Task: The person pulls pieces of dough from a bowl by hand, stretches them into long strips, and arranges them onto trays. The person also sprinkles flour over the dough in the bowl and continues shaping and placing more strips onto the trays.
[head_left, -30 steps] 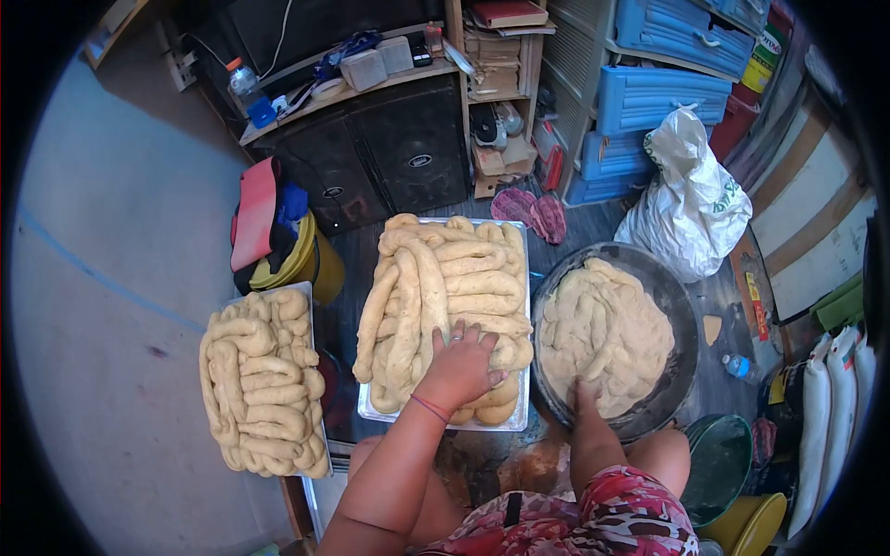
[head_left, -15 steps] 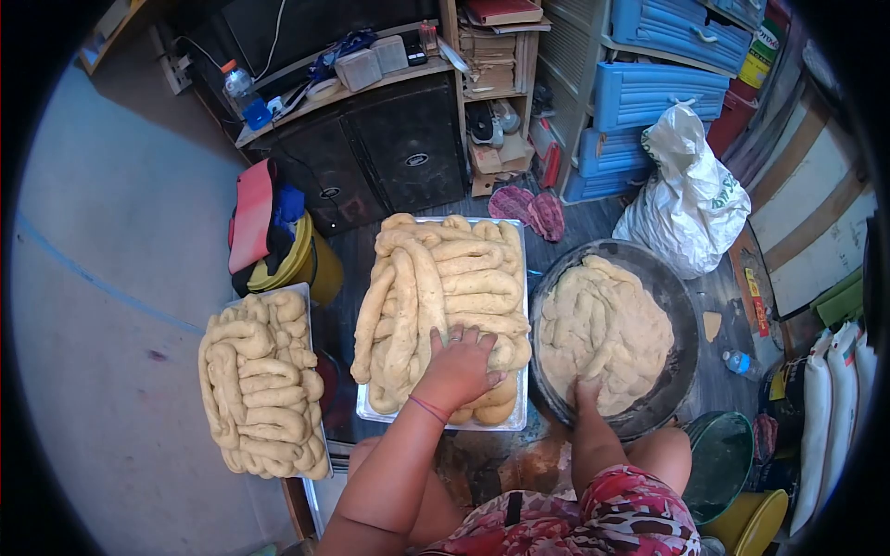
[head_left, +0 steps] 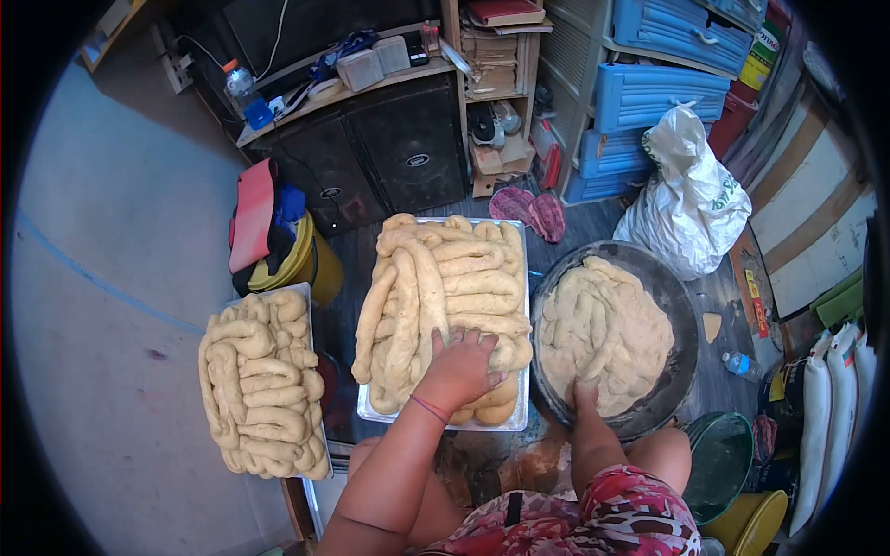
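My left hand lies with fingers spread on ropes of pale dough, piled in layers on a metal tray in the middle. To its right, a wide dark basin holds a large floury mass of dough. My right hand is at the basin's near side, closed on a strip of that dough; its fingertips are partly hidden. Farther left, a second tray is heaped with more dough ropes.
Behind the basin stands a white sack beside blue drawers. A yellow bucket is behind the left tray. Pink slippers lie on the floor. A green tub and upright white sacks sit at the right.
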Available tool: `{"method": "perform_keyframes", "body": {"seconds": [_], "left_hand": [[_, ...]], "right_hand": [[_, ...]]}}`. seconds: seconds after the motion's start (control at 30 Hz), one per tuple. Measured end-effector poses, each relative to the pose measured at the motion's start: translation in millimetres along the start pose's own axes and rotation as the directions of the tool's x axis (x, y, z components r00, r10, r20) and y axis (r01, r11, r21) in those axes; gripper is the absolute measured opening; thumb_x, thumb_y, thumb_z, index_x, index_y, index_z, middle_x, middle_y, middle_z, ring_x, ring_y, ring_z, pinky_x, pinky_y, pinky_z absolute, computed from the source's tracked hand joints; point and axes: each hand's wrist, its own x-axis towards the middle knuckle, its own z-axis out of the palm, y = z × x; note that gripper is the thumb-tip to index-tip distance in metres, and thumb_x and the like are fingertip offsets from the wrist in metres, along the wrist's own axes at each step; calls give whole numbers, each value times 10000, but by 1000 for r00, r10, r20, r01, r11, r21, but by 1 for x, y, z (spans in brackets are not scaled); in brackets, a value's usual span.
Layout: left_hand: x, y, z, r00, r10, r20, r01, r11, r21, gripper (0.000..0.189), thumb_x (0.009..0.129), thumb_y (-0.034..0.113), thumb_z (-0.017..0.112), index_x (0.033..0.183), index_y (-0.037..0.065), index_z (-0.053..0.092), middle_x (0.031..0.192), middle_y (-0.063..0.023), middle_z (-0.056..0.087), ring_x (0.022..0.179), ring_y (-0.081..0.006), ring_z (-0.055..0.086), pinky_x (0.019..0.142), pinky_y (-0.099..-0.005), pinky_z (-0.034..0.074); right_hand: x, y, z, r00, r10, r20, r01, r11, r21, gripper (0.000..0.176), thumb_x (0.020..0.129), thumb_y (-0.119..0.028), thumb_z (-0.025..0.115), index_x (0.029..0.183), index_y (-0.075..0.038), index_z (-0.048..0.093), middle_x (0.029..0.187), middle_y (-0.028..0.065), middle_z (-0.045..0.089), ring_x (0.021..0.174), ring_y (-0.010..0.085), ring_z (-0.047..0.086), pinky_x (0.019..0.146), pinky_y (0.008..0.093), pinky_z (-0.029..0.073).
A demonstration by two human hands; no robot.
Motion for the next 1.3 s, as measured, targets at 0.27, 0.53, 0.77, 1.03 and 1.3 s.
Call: {"method": "perform_keyframes", "body": {"seconds": [0.27, 0.53, 0.77, 1.03, 1.3], "left_hand": [[1, -2, 1, 1000, 23, 11, -22, 999, -23, 568, 813, 428, 577, 1239, 73, 458, 1249, -176, 471, 1237, -371, 382, 1003, -647, 184], [3, 2, 0, 1000, 6, 27, -5, 1000, -6, 587, 801, 448, 584, 1247, 87, 465, 1274, -162, 463, 1236, -354, 381, 1007, -634, 187], [0, 3, -8, 996, -5, 86, 11, 998, -65, 629, 802, 453, 584, 1292, 89, 432, 1308, -168, 438, 1277, -376, 339, 1017, -638, 170], [-14, 6, -24, 1000, 23, 10, -22, 994, -107, 604, 795, 447, 602, 1267, 95, 466, 1266, -154, 477, 1264, -356, 365, 1017, -621, 200], [-8, 19, -11, 987, 145, -66, -155, 973, -168, 594, 792, 459, 599, 1261, 114, 476, 1219, -138, 505, 1195, -301, 445, 976, -579, 279]], "right_hand": [[11, 12, 2, 993, -116, 29, 113, 989, 91, 548, 754, -266, 610, 1189, -10, 396, 1077, 266, 580, 1021, 410, 558, 863, 450, 431], [43, 33, 41, 995, -54, 89, -13, 782, 623, 436, 770, -229, 602, 1130, -32, 453, 966, 179, 591, 891, 339, 585, 797, 437, 464], [53, -71, -45, 879, 167, 448, -457, 20, 889, 284, 771, -369, 476, 866, -119, 572, 769, 52, 557, 680, 205, 540, 693, 383, 454], [6, -146, -179, 838, -258, 482, -375, 368, 850, 232, 758, -270, 438, 700, -70, 540, 525, 44, 502, 464, 184, 512, 505, 302, 497], [-42, -157, -227, 858, -339, 386, -201, 469, 860, 171, 797, -206, 439, 766, -79, 550, 519, 27, 462, 465, 163, 480, 454, 276, 403]]}}
